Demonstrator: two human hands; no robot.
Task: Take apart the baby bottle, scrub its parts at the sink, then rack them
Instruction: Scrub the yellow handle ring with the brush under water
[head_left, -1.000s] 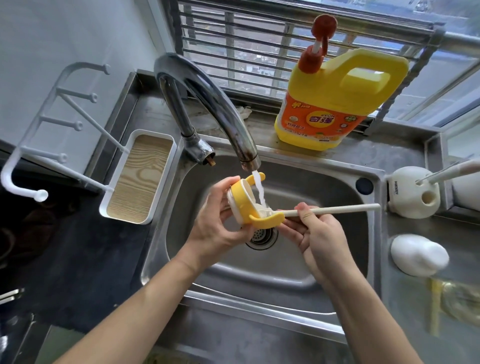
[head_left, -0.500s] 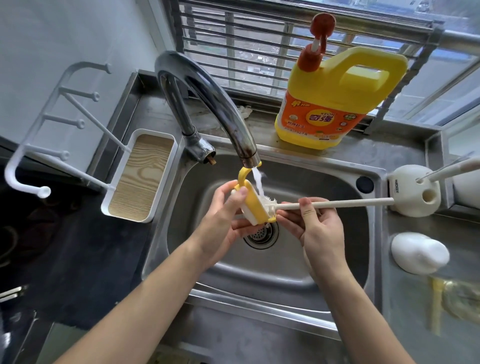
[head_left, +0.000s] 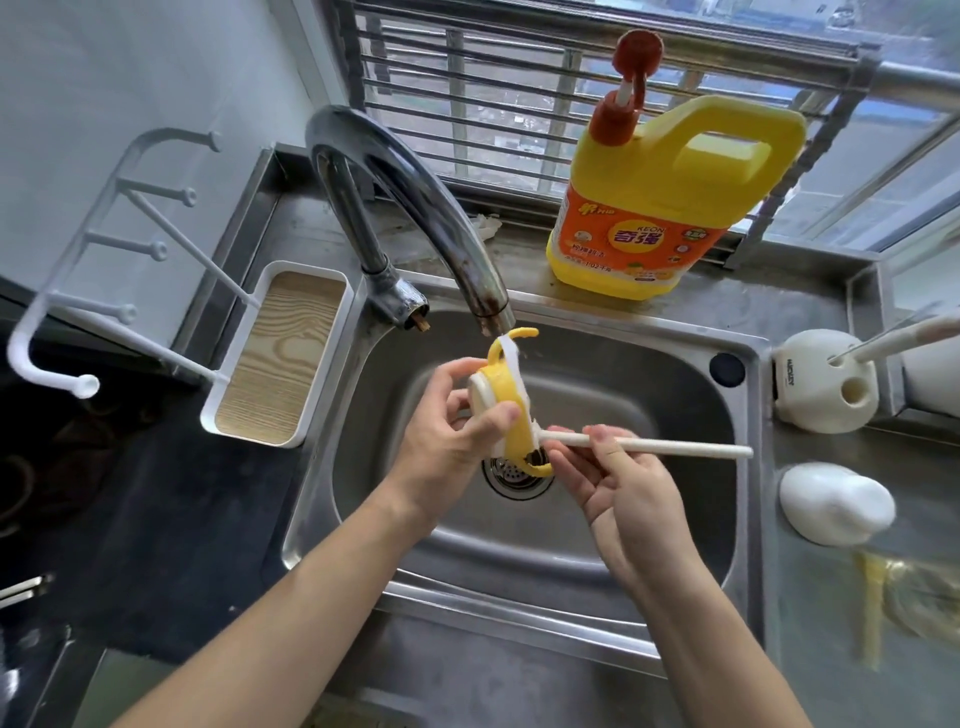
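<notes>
Over the steel sink basin (head_left: 649, 364), left hand (head_left: 447, 441) is now gripping the tilted yellow handled bottle collar (head_left: 506, 410), hiding its inside; right hand (head_left: 618, 483) is pinching the cream brush stick (head_left: 665, 448).

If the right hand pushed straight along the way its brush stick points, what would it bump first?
Probably the yellow bottle collar held by the left hand; the right hand aims its brush there already.

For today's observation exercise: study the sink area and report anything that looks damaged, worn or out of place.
The faucet shows brown rust-like staining near its spout tip and at its base, where a small brownish stub sticks out. Otherwise nothing stands out: the detergent jug stands upright and water runs onto the yellow bottle collar.
</notes>
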